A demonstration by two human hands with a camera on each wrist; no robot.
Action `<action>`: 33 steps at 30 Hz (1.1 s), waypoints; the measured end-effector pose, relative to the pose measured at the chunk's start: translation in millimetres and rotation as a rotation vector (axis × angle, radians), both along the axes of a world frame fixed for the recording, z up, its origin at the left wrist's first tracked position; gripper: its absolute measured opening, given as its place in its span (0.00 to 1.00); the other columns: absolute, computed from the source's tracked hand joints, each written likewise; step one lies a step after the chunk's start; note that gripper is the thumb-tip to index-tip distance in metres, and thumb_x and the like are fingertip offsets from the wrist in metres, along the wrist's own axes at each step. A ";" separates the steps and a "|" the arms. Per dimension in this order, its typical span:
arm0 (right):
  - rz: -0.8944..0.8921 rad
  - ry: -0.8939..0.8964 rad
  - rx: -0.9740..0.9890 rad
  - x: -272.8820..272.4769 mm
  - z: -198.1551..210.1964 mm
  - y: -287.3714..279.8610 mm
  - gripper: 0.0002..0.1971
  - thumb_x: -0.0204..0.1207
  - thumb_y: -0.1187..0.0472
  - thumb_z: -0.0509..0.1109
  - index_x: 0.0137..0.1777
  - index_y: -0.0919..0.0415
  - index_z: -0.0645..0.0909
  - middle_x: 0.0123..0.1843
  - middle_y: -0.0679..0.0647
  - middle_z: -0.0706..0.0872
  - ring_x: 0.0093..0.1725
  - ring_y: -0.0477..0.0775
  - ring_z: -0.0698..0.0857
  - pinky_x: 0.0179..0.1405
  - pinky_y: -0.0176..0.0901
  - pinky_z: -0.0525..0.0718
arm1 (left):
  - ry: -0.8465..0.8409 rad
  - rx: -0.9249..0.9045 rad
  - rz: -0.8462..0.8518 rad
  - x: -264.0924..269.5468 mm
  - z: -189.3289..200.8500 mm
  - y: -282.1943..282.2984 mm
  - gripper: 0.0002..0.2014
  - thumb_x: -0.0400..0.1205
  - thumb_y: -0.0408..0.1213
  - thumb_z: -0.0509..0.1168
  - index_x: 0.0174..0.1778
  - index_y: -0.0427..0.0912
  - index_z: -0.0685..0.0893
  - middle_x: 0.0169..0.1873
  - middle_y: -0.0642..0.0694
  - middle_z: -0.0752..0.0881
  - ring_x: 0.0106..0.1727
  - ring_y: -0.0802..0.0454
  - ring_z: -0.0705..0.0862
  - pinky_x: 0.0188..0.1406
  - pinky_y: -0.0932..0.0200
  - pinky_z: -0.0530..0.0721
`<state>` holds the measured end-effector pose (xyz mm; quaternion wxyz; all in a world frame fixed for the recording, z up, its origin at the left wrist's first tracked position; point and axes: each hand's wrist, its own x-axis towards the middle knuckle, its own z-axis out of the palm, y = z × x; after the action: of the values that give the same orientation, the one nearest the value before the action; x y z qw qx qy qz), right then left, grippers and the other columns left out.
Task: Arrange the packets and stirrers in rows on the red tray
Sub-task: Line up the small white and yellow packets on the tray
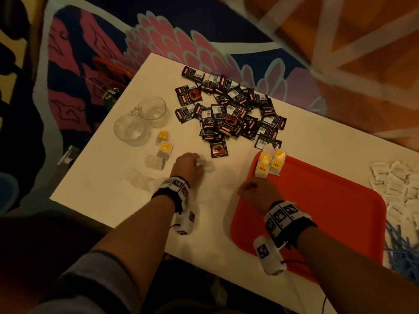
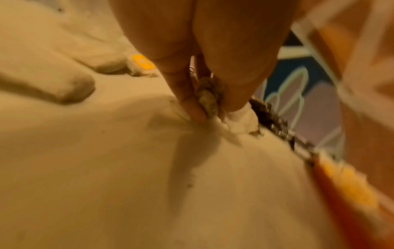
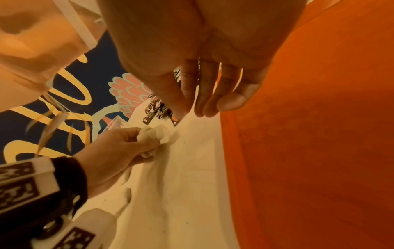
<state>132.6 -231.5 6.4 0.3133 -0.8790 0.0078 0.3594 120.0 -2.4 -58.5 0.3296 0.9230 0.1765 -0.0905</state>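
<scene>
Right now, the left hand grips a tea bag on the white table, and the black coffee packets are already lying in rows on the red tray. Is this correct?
Not quite. The black coffee packets lie in a loose pile on the white table, beyond the red tray, not in rows on it; the head view shows this. The rest holds: the left hand grips a tea bag on the table.

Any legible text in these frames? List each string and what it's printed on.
"TEA": yellow tag of a tea bag at the red tray's far-left corner.
"TEA": yellow tag of the neighbouring tea bag.
Black sachets: red brand lettering and barcodes, too blurred to read.
Wrist bands: square marker patterns, no words.
White packets: no readable print.
</scene>
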 end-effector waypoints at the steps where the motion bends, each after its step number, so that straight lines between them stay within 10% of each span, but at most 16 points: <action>1: 0.006 0.004 0.024 1.8 1.2 3.8 0.04 0.77 0.56 0.74 0.50 0.53 0.84 0.49 0.44 0.84 0.49 0.44 0.81 0.38 0.31 0.75 | -0.020 -0.081 0.038 -4.5 5.6 -2.2 0.08 0.82 0.34 0.68 0.54 0.36 0.87 0.54 0.37 0.88 0.57 0.39 0.84 0.52 0.57 0.76; 6: -0.018 -0.074 0.211 9.5 23.4 22.8 0.01 0.76 0.59 0.75 0.45 0.53 0.86 0.46 0.46 0.87 0.46 0.47 0.86 0.39 0.35 0.81 | -0.051 -0.664 0.208 -10.4 53.6 -21.9 0.02 0.83 0.31 0.67 0.46 0.42 0.83 0.40 0.43 0.87 0.41 0.45 0.86 0.46 0.48 0.88; 13: -0.450 0.057 0.682 28.4 90.0 19.0 0.09 0.78 0.70 0.69 0.50 0.56 0.82 0.48 0.58 0.86 0.44 0.55 0.85 0.32 0.45 0.86 | -0.209 -1.335 0.396 -2.9 134.2 -63.5 0.06 0.86 0.22 0.57 0.48 0.35 0.77 0.34 0.43 0.86 0.29 0.52 0.78 0.33 0.58 0.81; 17: -0.457 0.092 0.843 35.7 126.2 3.0 0.08 0.80 0.60 0.72 0.58 0.55 0.82 0.51 0.55 0.87 0.44 0.54 0.87 0.38 0.48 0.88 | -0.234 -1.443 0.407 5.1 163.8 -85.4 0.09 0.86 0.20 0.55 0.53 0.36 0.78 0.44 0.36 0.83 0.36 0.46 0.76 0.28 0.59 0.82; 21: -0.294 -0.188 0.687 47.4 151.0 -14.1 0.13 0.74 0.67 0.76 0.54 0.53 0.84 0.46 0.51 0.87 0.41 0.49 0.86 0.36 0.44 0.84 | -0.197 -1.554 0.443 14.1 191.0 -107.0 0.19 0.87 0.21 0.52 0.68 0.42 0.79 0.50 0.39 0.87 0.34 0.49 0.85 0.26 0.60 0.84; 24: -0.180 -0.370 0.542 52.4 167.3 -27.0 0.14 0.68 0.68 0.79 0.50 0.51 0.87 0.46 0.46 0.88 0.39 0.42 0.85 0.41 0.35 0.81 | -0.108 -1.690 0.500 20.2 209.6 -122.7 0.19 0.84 0.23 0.48 0.61 0.39 0.81 0.44 0.38 0.90 0.32 0.48 0.86 0.25 0.63 0.84; 30: -0.168 -0.488 0.466 54.8 191.4 -48.9 0.16 0.68 0.70 0.76 0.39 0.43 0.85 0.40 0.39 0.87 0.35 0.38 0.83 0.42 0.34 0.83 | 0.037 -1.770 0.484 29.8 231.0 -148.5 0.25 0.84 0.48 0.53 0.40 0.35 0.90 0.43 0.36 0.89 0.36 0.44 0.83 0.40 0.55 0.79; 33: -0.176 -0.506 0.452 53.6 191.9 -61.5 0.18 0.70 0.72 0.72 0.37 0.44 0.85 0.42 0.43 0.89 0.39 0.38 0.85 0.41 0.33 0.83 | 0.144 -1.766 0.436 36.0 228.6 -156.9 0.33 0.86 0.62 0.54 0.63 0.35 0.87 0.61 0.33 0.87 0.54 0.40 0.88 0.53 0.49 0.87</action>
<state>186.2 -293.0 198.3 0.5218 -0.8446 -0.0741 0.0943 156.0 -159.3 170.1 0.9143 0.2736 0.2339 -0.1858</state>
